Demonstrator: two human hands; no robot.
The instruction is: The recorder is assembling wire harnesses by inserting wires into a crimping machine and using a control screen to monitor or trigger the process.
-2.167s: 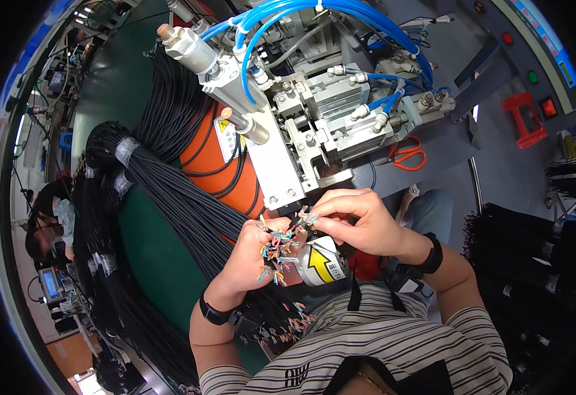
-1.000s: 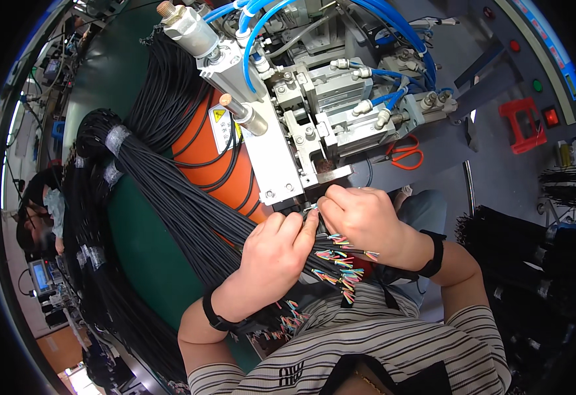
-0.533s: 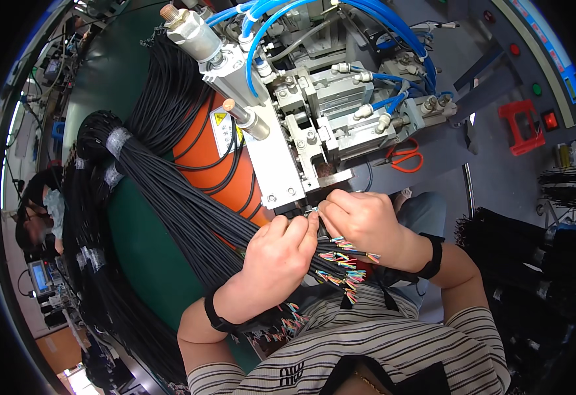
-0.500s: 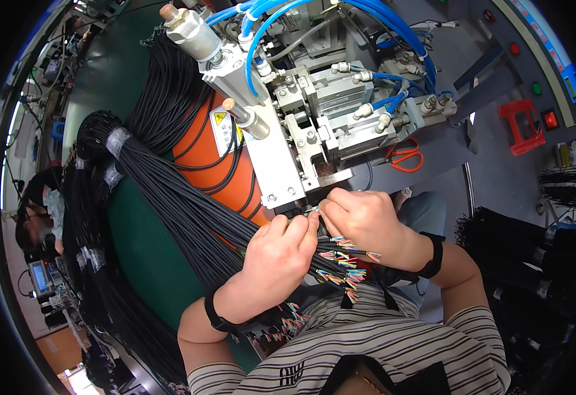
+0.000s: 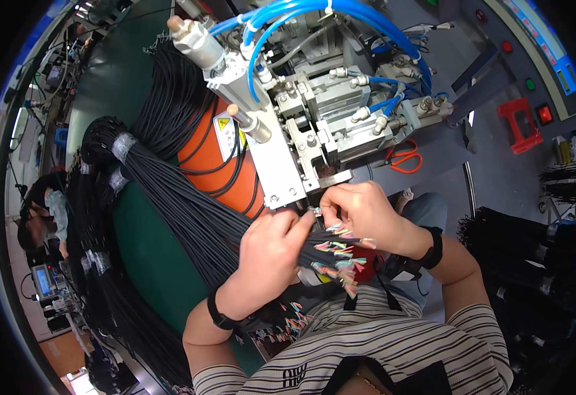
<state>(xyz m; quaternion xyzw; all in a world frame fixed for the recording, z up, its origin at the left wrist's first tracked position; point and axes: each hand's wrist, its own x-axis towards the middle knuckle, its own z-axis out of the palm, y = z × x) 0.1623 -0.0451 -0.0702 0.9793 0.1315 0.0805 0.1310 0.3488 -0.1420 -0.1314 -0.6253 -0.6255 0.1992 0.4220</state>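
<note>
My left hand is closed in a pinch at the front of a metal clamping machine. Thumb and fingertips hold the stripped end of a black cable, where small coloured wires show. Facing it, my right hand pinches at those same wires, its fingertips close to the left ones. The rest of that cable is hidden behind my hands. Below and between the hands lies a thick bundle of black cables, its stripped ends fanning out in pink, green, yellow and white wires.
Blue air hoses arch over the machine's cylinders. Red-handled scissors lie to its right. More black cables rest on an orange surface and green mat. A red stool stands right. Another person is far left.
My left hand has shifted slightly left, and the fingertips of both hands have come a little apart, showing more of the coloured wires. The whole view has tilted slightly.
</note>
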